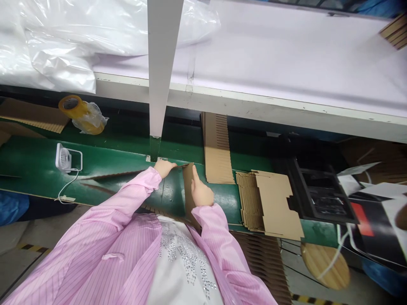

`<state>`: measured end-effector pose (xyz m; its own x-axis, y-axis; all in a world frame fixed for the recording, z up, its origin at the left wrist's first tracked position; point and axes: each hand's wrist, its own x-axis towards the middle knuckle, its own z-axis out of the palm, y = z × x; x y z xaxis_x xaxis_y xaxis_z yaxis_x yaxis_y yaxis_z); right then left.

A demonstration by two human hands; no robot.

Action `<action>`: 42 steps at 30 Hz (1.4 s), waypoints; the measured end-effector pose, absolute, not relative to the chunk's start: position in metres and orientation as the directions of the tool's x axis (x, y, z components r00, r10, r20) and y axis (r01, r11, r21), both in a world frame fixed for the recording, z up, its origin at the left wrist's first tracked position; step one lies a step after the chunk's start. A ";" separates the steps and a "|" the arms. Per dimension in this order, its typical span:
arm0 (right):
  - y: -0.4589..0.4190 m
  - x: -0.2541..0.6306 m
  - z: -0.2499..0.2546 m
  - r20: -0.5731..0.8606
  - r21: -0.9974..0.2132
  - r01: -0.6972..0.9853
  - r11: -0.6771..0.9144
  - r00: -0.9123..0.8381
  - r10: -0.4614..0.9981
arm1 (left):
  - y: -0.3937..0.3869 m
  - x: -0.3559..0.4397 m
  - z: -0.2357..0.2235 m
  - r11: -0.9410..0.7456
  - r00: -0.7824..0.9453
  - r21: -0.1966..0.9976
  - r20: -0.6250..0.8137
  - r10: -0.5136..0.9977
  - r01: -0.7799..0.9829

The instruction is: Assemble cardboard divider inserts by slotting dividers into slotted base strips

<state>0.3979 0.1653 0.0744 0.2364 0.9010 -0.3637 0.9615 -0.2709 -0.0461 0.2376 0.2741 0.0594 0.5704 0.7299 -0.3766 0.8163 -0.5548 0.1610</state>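
Note:
My left hand (164,167) grips the top edge of a brown cardboard piece (188,190) held upright over the green table (38,169), fingers pinched on the edge. My right hand (201,192) presses against the right face of the same cardboard, index finger stretched up along it and the other fingers curled round its edge. Both arms wear pink striped sleeves. The cardboard stands in front of my chest, partly hidden by my arms.
A stack of slotted cardboard strips (218,148) and a pile of flat die-cut cartons (273,203) lie to the right. Black trays (321,195) sit farther right. A small white fan (65,159), a tape roll (81,112), a white post (160,63) and plastic bags (57,38) stand left and behind.

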 end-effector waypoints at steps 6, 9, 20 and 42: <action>0.174 0.394 0.062 -0.473 -0.087 0.950 -0.299 0.225 0.852 | 0.277 0.233 0.059 -0.558 0.571 0.152 -0.370 0.733 0.816; 0.181 0.393 0.057 -0.482 -0.145 0.934 -0.326 0.221 0.848 | 0.277 0.234 0.057 -0.549 0.560 0.143 -0.364 0.744 0.823; 0.119 0.438 0.059 -0.715 -0.200 0.907 -0.370 0.123 0.688 | 0.238 0.151 0.062 -0.757 0.784 0.290 0.035 0.620 0.585; 0.221 0.401 0.060 -0.566 -0.077 0.938 -0.337 0.237 0.789 | 0.121 0.103 0.080 -0.352 0.352 0.106 -0.535 0.768 0.930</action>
<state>0.4012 0.2206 0.0605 0.2369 0.7893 -0.5664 0.9383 -0.3371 -0.0773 0.1026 0.1207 0.0800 0.3522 0.7682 -0.5346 0.9298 -0.3525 0.1061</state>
